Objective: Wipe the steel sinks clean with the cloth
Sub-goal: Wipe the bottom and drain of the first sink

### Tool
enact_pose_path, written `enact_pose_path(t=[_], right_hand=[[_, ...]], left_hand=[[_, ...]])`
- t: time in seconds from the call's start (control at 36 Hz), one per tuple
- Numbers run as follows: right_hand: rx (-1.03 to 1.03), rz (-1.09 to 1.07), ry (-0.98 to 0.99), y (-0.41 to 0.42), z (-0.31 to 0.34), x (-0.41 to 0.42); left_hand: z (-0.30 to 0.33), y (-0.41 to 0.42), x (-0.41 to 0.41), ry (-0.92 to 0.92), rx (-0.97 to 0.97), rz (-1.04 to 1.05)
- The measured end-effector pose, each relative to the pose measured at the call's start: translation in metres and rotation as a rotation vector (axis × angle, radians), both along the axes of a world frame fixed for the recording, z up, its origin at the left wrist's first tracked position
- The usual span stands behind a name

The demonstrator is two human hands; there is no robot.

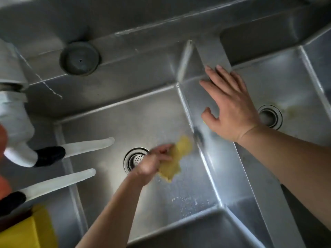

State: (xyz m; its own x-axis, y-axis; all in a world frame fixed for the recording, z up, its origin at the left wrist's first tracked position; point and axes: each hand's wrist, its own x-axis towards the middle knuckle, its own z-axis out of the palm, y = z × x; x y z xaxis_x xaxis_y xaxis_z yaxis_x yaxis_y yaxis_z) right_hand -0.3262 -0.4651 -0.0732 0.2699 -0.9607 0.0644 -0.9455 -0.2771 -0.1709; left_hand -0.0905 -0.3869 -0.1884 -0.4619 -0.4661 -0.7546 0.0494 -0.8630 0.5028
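Left hand [154,162]: my fingers are curled tight round the yellow cloth [176,158], blurred, down on the left sink [111,122] floor.
Cloth: between the strainer drain [133,159] and the divider wall [202,140].
Right hand [231,106]: flat, fingers spread, holding nothing, pressing on the divider.
Right sink [286,83]: yellowish stain beside its drain [269,116].
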Motion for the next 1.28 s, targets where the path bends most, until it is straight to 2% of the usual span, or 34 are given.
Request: enact_pose_path(t=[0.03, 0.08, 0.14, 0.17, 0.22, 0.28, 0.33, 0.44, 0.72, 0.81, 0.89, 1.03, 1.17, 1.28], right_hand=[[-0.002, -0.001, -0.003, 0.0, 0.0, 0.0], [-0.005, -0.003, -0.003, 0.001, 0.0, 0.0], [-0.005, -0.004, 0.002, 0.0, 0.001, 0.0], [-0.006, -0.002, 0.004, -0.001, 0.001, 0.0], [-0.01, 0.003, 0.007, -0.001, 0.001, 0.0], [-0.009, 0.007, 0.013, -0.001, 0.0, -0.001], [-0.008, 0.006, 0.015, 0.0, 0.0, -0.001], [-0.021, -0.002, 0.008, 0.0, -0.001, -0.001], [-0.034, -0.009, -0.02, 0.001, -0.001, -0.001], [-0.032, -0.011, -0.02, 0.001, -0.001, -0.001], [-0.027, -0.013, -0.017, 0.001, -0.001, -0.001], [-0.022, -0.019, -0.024, 0.001, 0.0, 0.0], [-0.017, -0.027, -0.015, 0.001, 0.001, 0.0], [-0.005, -0.025, -0.004, 0.001, 0.001, 0.0]], left_hand=[[0.001, -0.014, -0.001, -0.017, -0.076, 0.121], [-0.005, -0.043, -0.007, -0.171, -0.216, 0.322], [-0.015, -0.075, -0.011, -0.555, -0.413, 0.323], [-0.018, -0.09, -0.012, -0.767, -0.538, 0.22], [-0.031, -0.11, -0.01, -1.027, -0.672, -0.072], [-0.04, -0.118, -0.013, -1.143, -0.636, -0.345], [-0.045, -0.118, -0.019, -1.217, -0.607, -0.51], [-0.052, -0.12, -0.024, -1.322, -0.667, -0.549], [-0.056, -0.14, -0.031, -1.387, -0.862, -0.716], [-0.052, -0.145, -0.04, -1.367, -0.859, -0.734], [-0.048, -0.148, -0.051, -1.285, -0.835, -0.783], [-0.044, -0.111, -0.09, -1.041, -0.928, -0.887], [-0.05, -0.053, -0.1, -0.96, -0.877, -0.859], [-0.042, -0.006, -0.094, -0.804, -0.875, -1.048]])
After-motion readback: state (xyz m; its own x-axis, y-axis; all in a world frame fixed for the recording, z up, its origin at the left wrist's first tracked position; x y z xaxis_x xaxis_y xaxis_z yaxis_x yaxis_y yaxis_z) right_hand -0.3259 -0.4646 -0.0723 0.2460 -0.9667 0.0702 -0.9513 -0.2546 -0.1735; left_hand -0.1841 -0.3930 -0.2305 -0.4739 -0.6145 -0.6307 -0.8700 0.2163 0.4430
